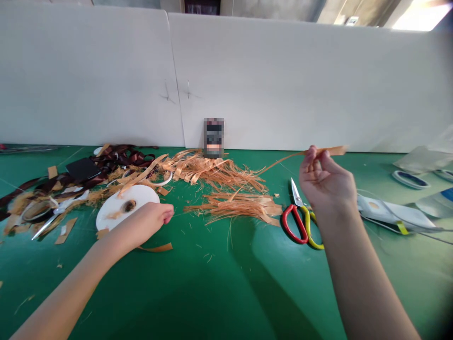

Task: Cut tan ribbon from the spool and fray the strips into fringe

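My right hand point(323, 177) is raised above the green table, fingers pinched on an orange ribbon strip point(331, 151) that stretches left toward a heap of frayed orange ribbon pieces point(226, 189). My left hand point(154, 217) rests low on the table, fingers curled, beside a white ribbon spool point(120, 208). A short curled orange strip point(157, 247) lies just under it. Whether the left hand holds anything is hidden. Red and yellow handled scissors point(300, 219) lie below my right hand.
Dark brown ribbon scraps point(116, 158) and a black card point(83, 168) clutter the far left, with metal tweezers point(53, 219) nearby. Plastic bags point(392, 212) and tape rolls point(410, 179) sit on the right. A white partition point(283, 80) closes the back.
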